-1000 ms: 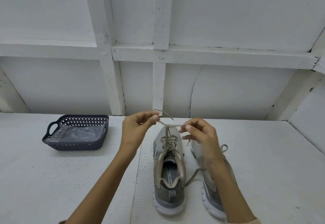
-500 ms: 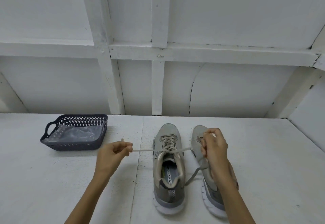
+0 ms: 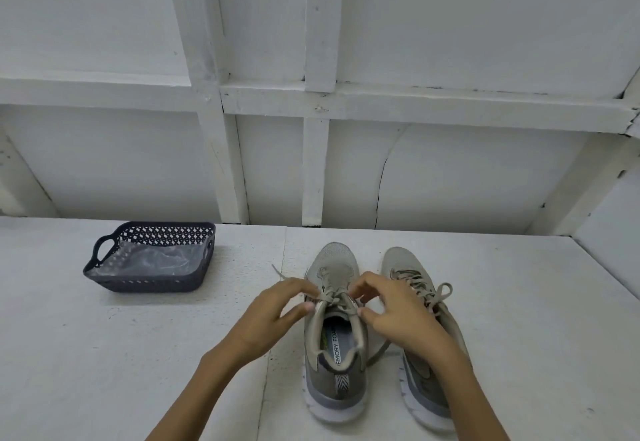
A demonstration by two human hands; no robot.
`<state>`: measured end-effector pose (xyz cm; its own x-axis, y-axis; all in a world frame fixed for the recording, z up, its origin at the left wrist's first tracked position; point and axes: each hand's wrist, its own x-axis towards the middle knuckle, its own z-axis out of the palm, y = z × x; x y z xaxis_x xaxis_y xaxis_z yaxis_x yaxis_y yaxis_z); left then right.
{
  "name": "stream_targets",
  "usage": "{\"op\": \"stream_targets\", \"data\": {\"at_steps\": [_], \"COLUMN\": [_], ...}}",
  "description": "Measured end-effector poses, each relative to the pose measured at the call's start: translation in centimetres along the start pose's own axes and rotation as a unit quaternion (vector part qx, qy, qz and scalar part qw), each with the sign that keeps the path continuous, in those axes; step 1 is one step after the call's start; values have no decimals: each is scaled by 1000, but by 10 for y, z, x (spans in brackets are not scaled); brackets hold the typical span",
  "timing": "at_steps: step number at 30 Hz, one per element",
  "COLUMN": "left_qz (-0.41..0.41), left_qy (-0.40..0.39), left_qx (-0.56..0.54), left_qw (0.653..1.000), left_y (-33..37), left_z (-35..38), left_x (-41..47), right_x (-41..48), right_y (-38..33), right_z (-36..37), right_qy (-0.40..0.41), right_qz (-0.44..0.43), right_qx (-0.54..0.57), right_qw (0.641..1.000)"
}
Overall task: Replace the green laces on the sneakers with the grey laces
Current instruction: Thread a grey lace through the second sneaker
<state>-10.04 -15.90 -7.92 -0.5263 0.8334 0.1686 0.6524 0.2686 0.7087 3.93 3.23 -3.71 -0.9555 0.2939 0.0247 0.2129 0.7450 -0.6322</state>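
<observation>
Well to the left of the open sneaker (image 3: 334, 371) stands a dark basket (image 3: 145, 283) with a clear plastic bag (image 3: 152, 260) in it; I leave that alone. My left hand (image 3: 277, 316) is just beside the sneaker's throat on its left, thumb and forefinger pinching one strand of the grey lace (image 3: 332, 296), whose free tip pokes out beyond my knuckles. The lace is threaded up the sneaker and crosses at the top eyelets. My right hand (image 3: 398, 316) sits on the other side of the throat, fingertips closed on the other strand as far as I can tell.

I judge this is the tying step. To do it well I would keep both strands taut and even, hold the first crossing flat against the tongue so it does not slacken, then form the loops close to the eyelets. Just right of the open sneaker, the tied sneaker (image 3: 398, 260) already carries a bow (image 3: 440, 293), which I would match.
</observation>
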Motion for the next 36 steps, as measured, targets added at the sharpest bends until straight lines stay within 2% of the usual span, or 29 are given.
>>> {"op": "stream_targets", "data": {"at_steps": [10, 15, 21, 25, 28, 32, 36], "left_qz": [-32, -45, -81, -113, -109, -85, -97], "left_qy": [21, 21, -23, -17, -8, -17, 37], "left_qx": [-63, -27, -39, -186, -330, -458, -534], "left_qw": [997, 998, 996, 976, 938, 884, 839], "left_y": [10, 6, 5, 1, 9, 25, 41], "left_z": [-4, -15, -28, -42, -43, -29, -13], "left_x": [-1, -3, 1, -5, -6, 0, 12], "right_x": [-1, 0, 5, -4, -11, -8, 1], "right_y": [3, 8, 14, 15, 13, 6, -9], "right_z": [-3, -12, -23, -44, -56, -46, -22], "right_qy": [-15, 14, -43, -84, -96, -69, -35], "right_qz": [22, 6, 31, 8, -24, -25, 5], "right_qx": [45, -27, -24, 115, 279, 374, 487], "right_qw": [999, 1000, 998, 990, 955, 925, 873]}}
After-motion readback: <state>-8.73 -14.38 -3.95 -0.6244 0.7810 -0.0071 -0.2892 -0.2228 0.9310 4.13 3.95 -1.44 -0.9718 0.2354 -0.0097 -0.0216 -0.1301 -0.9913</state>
